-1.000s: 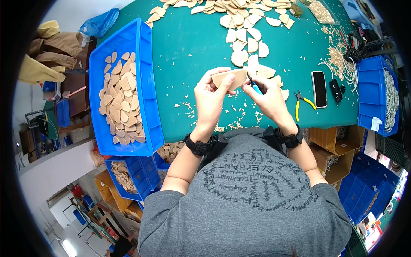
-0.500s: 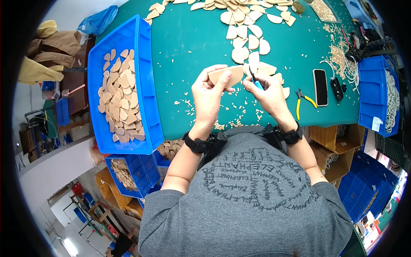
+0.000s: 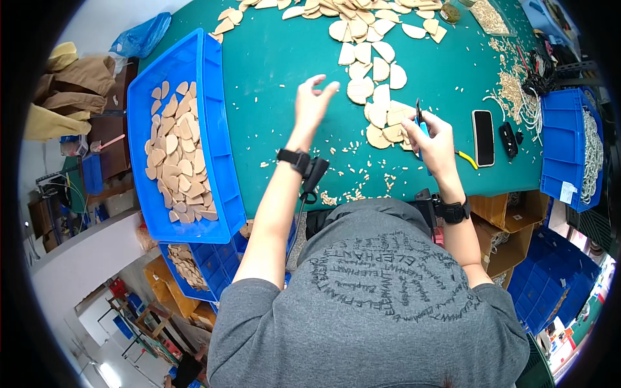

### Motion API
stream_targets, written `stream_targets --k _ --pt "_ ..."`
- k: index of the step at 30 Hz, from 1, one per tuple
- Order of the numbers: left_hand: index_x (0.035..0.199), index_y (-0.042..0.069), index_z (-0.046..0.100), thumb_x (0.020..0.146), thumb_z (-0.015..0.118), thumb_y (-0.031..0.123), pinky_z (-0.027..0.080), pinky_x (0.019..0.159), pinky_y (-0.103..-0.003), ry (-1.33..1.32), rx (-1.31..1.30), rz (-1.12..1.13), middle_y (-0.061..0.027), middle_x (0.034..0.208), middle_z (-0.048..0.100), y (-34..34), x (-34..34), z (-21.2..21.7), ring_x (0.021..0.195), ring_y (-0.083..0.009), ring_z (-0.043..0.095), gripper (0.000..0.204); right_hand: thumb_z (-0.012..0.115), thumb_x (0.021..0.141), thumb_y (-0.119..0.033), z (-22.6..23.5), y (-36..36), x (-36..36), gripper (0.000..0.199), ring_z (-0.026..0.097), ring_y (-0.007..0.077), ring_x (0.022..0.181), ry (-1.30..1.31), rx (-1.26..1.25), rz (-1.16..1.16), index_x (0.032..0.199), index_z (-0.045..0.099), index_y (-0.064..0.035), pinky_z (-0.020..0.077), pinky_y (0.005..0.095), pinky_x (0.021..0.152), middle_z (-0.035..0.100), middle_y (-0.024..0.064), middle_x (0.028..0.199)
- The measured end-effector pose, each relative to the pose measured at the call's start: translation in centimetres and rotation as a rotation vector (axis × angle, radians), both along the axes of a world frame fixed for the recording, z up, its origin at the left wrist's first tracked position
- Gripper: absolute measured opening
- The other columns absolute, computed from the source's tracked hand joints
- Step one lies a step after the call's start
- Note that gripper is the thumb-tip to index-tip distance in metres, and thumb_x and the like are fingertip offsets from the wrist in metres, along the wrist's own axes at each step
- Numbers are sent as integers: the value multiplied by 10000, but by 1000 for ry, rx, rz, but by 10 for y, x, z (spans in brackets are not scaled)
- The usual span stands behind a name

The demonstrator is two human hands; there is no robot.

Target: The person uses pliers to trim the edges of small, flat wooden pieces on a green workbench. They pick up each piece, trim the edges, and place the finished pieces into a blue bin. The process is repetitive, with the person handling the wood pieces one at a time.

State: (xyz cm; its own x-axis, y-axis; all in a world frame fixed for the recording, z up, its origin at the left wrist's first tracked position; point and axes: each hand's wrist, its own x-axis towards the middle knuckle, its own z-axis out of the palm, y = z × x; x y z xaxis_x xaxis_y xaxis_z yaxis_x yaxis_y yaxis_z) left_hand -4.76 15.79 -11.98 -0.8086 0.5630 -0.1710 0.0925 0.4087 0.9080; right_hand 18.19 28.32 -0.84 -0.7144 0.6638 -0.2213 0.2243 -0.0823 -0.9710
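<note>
Over the green table (image 3: 272, 129) my left hand (image 3: 314, 107) hovers empty, its thumb and fingers apart. My right hand (image 3: 435, 143) is closed round blue-handled pliers (image 3: 420, 119), whose dark jaws point away from me. Just left of that hand lie flat, pale wooden pieces (image 3: 381, 97) with rounded edges, forming a loose column that runs to a larger heap (image 3: 352, 10) at the far edge. Small wooden pegs (image 3: 356, 184) are scattered on the table near my body. Yellow-handled pliers (image 3: 467, 160) lie partly hidden behind my right hand.
A blue bin (image 3: 226, 142) of similar wooden pieces stands on the left. To the right lie a phone (image 3: 483, 138), a dark small device (image 3: 508, 137) and more pegs (image 3: 511, 84). A blue crate (image 3: 561, 145) with pale cord stands at the right edge.
The wooden piece has left my left hand, which has opened and moved slightly away. My right hand has shifted right and nearer with the blue-handled pliers. More pieces show beside it.
</note>
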Motion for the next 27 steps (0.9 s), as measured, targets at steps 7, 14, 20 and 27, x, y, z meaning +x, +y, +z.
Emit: stream_targets --k 7,14,20,27 --pt "993 15 565 754 686 350 489 756 -347 79 -198 -172 -80 880 646 61 26 -26 808 -204 630 429 680 857 -158 -11 3 14 155 417 5 552 -59 39 -56 867 634 -10 311 176 487 513 -61 643" --pt "1033 47 500 893 528 316 493 673 -302 -783 486 -245 -73 853 582 13 50 66 727 -159 577 305 696 831 -201 4 -12 2 227 459 18 639 -142 36 120 893 649 11 383 205 573 559 -36 684" --pt "1090 66 521 926 610 235 502 713 -249 -419 463 -251 -24 926 584 -25 76 118 826 -92 586 252 677 829 -186 15 -20 -15 193 445 40 602 -35 195 251 908 652 -12 361 226 544 556 -20 681" --pt "1072 31 669 878 665 132 496 839 -261 -71 397 -207 -53 1030 674 -41 92 145 952 -128 620 218 673 826 -187 23 -23 -15 181 430 37 586 30 234 334 894 653 -20 338 225 527 533 -27 655"
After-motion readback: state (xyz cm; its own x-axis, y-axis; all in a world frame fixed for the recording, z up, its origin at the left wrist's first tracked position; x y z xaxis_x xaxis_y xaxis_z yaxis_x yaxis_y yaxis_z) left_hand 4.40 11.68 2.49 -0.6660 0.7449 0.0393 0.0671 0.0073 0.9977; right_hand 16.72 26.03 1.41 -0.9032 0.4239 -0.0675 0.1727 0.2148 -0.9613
